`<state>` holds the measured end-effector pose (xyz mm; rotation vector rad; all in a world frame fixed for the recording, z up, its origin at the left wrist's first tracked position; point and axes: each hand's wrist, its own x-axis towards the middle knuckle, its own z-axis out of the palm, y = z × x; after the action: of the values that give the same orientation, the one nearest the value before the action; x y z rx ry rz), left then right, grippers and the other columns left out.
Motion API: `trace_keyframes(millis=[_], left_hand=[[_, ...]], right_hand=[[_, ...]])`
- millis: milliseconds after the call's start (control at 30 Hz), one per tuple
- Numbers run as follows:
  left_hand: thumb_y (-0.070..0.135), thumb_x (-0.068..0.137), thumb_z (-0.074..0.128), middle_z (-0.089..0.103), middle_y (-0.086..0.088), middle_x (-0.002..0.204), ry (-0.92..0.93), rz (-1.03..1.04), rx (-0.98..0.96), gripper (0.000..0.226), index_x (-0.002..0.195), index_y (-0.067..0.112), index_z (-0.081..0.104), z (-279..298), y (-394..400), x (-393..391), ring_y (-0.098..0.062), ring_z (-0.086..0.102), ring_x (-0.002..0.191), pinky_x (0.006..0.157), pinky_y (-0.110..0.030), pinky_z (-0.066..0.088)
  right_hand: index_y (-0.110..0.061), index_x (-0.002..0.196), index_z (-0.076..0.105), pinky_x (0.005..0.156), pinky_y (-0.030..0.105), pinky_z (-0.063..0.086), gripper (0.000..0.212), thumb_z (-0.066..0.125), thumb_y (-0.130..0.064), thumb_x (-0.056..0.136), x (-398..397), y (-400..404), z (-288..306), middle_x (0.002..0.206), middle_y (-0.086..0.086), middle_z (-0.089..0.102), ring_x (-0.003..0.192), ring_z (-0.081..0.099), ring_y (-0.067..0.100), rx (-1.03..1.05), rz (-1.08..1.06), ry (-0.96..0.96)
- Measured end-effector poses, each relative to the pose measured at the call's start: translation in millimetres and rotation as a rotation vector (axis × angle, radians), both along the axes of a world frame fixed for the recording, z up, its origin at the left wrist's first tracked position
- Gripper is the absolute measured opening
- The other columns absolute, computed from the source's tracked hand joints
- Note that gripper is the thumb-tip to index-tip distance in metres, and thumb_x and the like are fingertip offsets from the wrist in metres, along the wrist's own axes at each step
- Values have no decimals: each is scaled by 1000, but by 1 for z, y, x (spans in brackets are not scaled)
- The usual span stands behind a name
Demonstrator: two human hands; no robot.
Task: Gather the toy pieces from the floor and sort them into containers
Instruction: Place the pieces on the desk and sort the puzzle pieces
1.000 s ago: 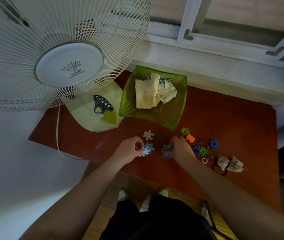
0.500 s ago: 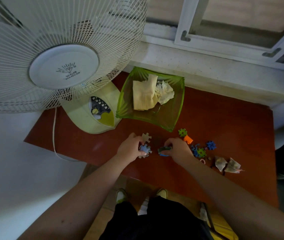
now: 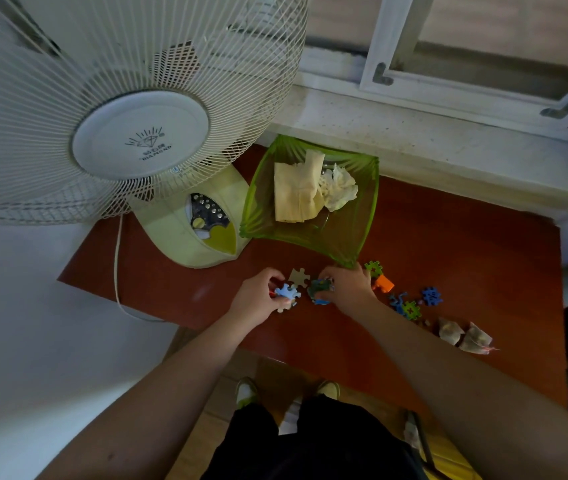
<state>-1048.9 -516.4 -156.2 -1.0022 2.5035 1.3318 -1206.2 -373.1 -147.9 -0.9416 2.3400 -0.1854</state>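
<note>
Both hands grip puzzle pieces: left (image 3: pixel 258 299) blue (image 3: pixel 287 293) | right (image 3: pixel 346 285) dark, half-hidden (image 3: pixel 320 289)

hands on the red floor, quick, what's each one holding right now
Left hand: fingers curled, pinching a light blue jigsaw puzzle piece.
Right hand: fingers curled round a dark green and blue jigsaw puzzle piece.

Fan (image 3: pixel 130 109), round centre cap (image 3: pixel 140 133): diamond emblem with rays above it, small illegible characters under it, then "DIAMOND" in capitals along the bottom. No other text readable anywhere in view.
</note>
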Motion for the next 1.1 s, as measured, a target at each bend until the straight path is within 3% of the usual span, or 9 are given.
trace_keyframes(millis=[100, 167, 300, 400, 633, 733, 833, 1000, 1100], left_hand=[[28, 77, 78, 62, 7, 100, 19, 30, 29, 42, 114, 26, 58, 0, -5, -8, -4, 61, 87, 69, -24, 53], [28, 76, 78, 64, 6, 101, 26, 43, 61, 44, 115, 26, 58, 0, -6, -16, -5, 62, 86, 71, -29, 56], [27, 72, 81, 62, 1, 104, 3, 81, 85, 52, 119, 24, 58, -3, -5, -30, -13, 63, 86, 69, -29, 54], [27, 72, 82, 64, -2, 106, -5, 82, 36, 52, 119, 21, 61, -6, -4, -38, -17, 62, 91, 68, -25, 48], [33, 73, 81, 64, -6, 107, -58, -11, -120, 42, 109, 16, 66, -9, 1, -48, -18, 58, 92, 74, -28, 45], [33, 73, 80, 56, -6, 106, -39, -60, -130, 37, 106, 19, 68, -11, 3, -45, -17, 53, 91, 77, -28, 43], [34, 84, 70, 60, -4, 103, 3, -25, -85, 28, 109, 21, 67, -9, -1, -36, -19, 61, 88, 79, -33, 51], [40, 92, 56, 69, 5, 79, -32, 147, 48, 15, 91, 27, 63, -8, -13, -8, -6, 62, 55, 51, -21, 50], [39, 93, 55, 70, 3, 78, -31, 199, 105, 19, 90, 22, 64, -8, -18, 5, -4, 61, 52, 48, -19, 46]], right_hand=[[-26, 115, 59, 88, 37, 42, 37, 72, -36, 82, 2, 2, -2, 122, 4, 58, 112, 51, 27, -69, -49, -130], [-24, 112, 59, 76, 31, 43, 33, 73, -31, 82, 5, 6, -2, 118, 5, 55, 99, 54, 21, -144, -80, -199], [-30, 105, 54, 76, 27, 41, 34, 76, -27, 80, 11, 17, -3, 112, -3, 47, 99, 52, 17, -240, -163, -234], [-30, 115, 52, 70, 22, 43, 44, 77, -27, 80, 12, 25, -3, 110, -7, 53, 95, 54, 12, -272, -240, -307], [-27, 113, 58, 85, 30, 44, 28, 68, -31, 88, 13, 30, -4, 116, 0, 50, 100, 52, 18, -251, -207, -280], [-28, 108, 59, 79, 24, 39, 23, 69, -30, 87, 16, 25, -2, 109, -4, 47, 97, 50, 15, -257, -173, -288], [-27, 109, 59, 77, 23, 38, 26, 70, -29, 86, 19, 18, -1, 107, -7, 48, 95, 49, 12, -270, -143, -323], [-29, 118, 54, 85, 25, 40, 38, 71, -23, 85, 27, -3, 2, 117, -3, 49, 104, 50, 13, -360, -204, -309], [-23, 128, 51, 100, 27, 39, 50, 72, -18, 83, 33, -15, -2, 132, 4, 39, 120, 46, 21, -325, -176, -256]])
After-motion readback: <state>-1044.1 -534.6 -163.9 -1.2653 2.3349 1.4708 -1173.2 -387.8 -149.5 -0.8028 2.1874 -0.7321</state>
